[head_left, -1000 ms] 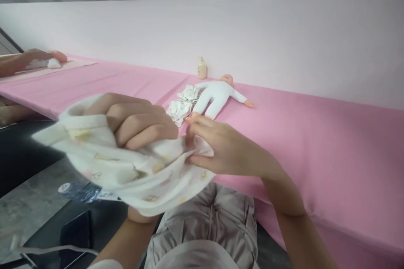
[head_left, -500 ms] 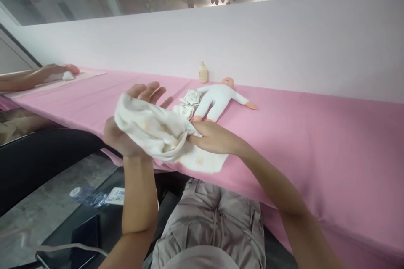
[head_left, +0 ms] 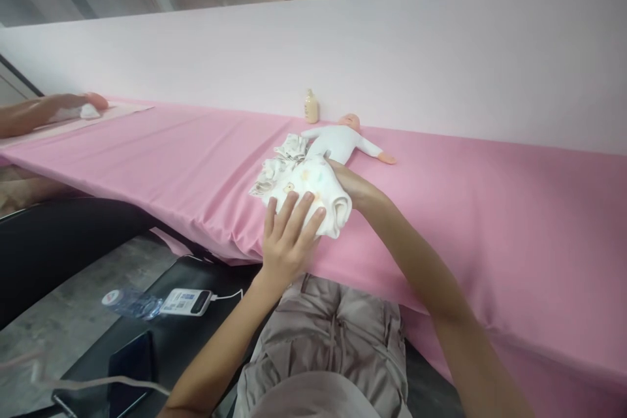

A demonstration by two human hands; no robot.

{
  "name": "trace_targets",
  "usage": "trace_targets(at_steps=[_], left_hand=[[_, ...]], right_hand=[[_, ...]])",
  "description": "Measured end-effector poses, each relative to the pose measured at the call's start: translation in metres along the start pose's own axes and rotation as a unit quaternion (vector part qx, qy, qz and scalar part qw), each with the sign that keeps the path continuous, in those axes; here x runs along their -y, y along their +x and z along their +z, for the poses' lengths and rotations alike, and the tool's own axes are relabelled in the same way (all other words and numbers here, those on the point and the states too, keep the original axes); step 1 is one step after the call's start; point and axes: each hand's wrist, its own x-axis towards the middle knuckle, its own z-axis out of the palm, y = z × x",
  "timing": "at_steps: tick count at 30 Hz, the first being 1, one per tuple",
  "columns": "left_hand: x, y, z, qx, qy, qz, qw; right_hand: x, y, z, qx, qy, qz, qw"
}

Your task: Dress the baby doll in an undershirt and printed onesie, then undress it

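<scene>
A white cloth (head_left: 321, 186) with a small coloured print is bunched into a folded bundle at the front of the pink-covered table. My left hand (head_left: 289, 241) lies on its near side with the fingers spread and stretched out. From the far right, my right hand (head_left: 350, 181) grips the bundle; its fingertips are hidden behind the fabric. Just beyond is a doll (head_left: 337, 140) in a white suit, lying on its back, its legs covered from view by the cloth and my right hand. Crumpled printed fabric (head_left: 269, 173) sits against the bundle's left side.
A cream pump bottle (head_left: 311, 107) stands by the white wall. Another person's arm (head_left: 39, 112) reaches in at far left. On a black chair (head_left: 196, 346) below left are a water bottle (head_left: 132, 304), a white power bank (head_left: 186, 302) with a cable, and a dark phone (head_left: 131, 372).
The cloth, raised and draped over my left hand before, is now lower and folded into a bundle. My left hand has come out and moved right onto its near side.
</scene>
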Motion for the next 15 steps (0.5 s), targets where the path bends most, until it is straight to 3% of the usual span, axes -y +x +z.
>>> trace_targets(at_steps=[3, 5, 7, 10, 13, 15], left_hand=[[0.015, -0.002, 0.002, -0.044, -0.041, 0.013, 0.998], [0.029, 0.001, 0.002, -0.016, -0.078, -0.013, 0.997], [0.050, 0.007, 0.005, 0.035, -0.097, -0.078, 0.992], [0.100, 0.025, 0.017, 0.055, -0.094, -0.212, 0.971], [0.159, 0.045, 0.035, 0.031, -0.053, -0.279, 0.958], [0.193, 0.048, 0.047, 0.117, -0.016, -0.271, 0.955]], right_hand=[[0.002, 0.001, -0.004, 0.037, 0.068, 0.049, 0.996], [0.002, 0.001, -0.009, 0.026, 0.040, 0.060, 0.997], [0.003, 0.001, -0.018, -0.002, -0.012, 0.059, 0.998], [0.004, 0.000, -0.037, -0.053, -0.059, 0.049, 0.996], [0.010, -0.007, -0.052, -0.066, -0.074, 0.016, 0.995], [0.015, -0.012, -0.057, -0.053, -0.083, 0.000, 0.995]])
